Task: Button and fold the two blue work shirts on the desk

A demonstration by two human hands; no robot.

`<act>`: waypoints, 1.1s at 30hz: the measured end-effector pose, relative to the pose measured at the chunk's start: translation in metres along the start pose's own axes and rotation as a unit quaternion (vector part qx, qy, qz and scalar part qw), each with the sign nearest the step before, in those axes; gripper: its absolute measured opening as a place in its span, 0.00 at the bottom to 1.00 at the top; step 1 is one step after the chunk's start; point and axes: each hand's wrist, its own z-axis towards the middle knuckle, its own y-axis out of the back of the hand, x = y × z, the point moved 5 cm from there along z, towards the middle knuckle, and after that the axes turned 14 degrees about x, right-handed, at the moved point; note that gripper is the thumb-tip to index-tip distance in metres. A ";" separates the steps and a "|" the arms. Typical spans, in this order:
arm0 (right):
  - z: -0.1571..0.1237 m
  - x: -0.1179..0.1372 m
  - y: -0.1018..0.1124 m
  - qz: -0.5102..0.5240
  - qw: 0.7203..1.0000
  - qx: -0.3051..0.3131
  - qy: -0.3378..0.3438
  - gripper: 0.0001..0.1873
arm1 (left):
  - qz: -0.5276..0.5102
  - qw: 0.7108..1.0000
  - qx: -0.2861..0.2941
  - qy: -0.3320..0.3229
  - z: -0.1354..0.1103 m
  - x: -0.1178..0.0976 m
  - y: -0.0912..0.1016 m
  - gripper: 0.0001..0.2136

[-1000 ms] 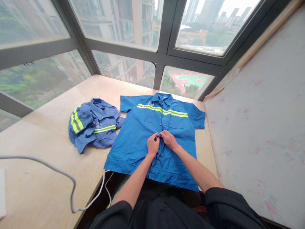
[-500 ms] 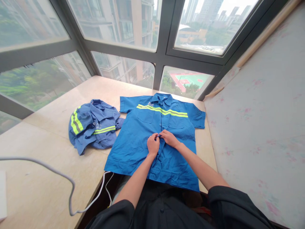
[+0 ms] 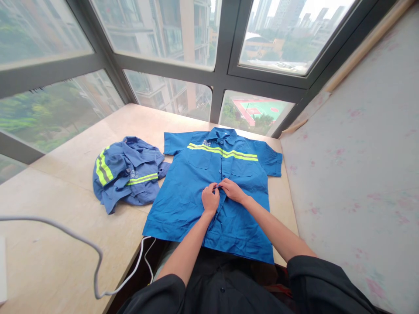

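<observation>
While I watch the left hand (image 3: 210, 199) and right hand (image 3: 231, 190), both nearly closed, pinch a blue shirt (image 3: 183, 185) mid-front, spread on the window ledge (image 3: 59, 192), one hard tug might wrinkle it.

Soft daylight from the windows (image 3: 160, 32) brightens the ledge's (image 3: 135, 114) far edge.

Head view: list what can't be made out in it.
All in the head view:
- Whether a button sits where the left hand and right hand meet on the shirt: the hands cover it.
- The shirt's chest lettering: too small to read.
- The crumpled garment's underside: hidden by its own folds.
- What the white thing is: cut off by the left edge.
</observation>
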 end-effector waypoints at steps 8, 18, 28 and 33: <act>0.003 0.001 -0.006 -0.077 0.995 -0.004 -0.056 0.14 | 0.010 1.000 0.002 -0.005 0.000 -0.003 0.001 0.10; 0.011 -0.013 -0.003 -0.013 0.997 0.032 -0.065 0.13 | 0.072 0.994 -0.003 -0.078 -0.001 -0.012 0.001 0.11; 0.011 -0.018 0.003 0.061 0.997 0.012 -0.036 0.12 | 0.154 0.985 0.033 -0.066 0.002 -0.008 -0.006 0.11; 0.011 -0.017 0.007 0.054 0.998 0.023 -0.012 0.11 | 0.182 0.981 0.033 -0.056 0.001 -0.010 -0.007 0.12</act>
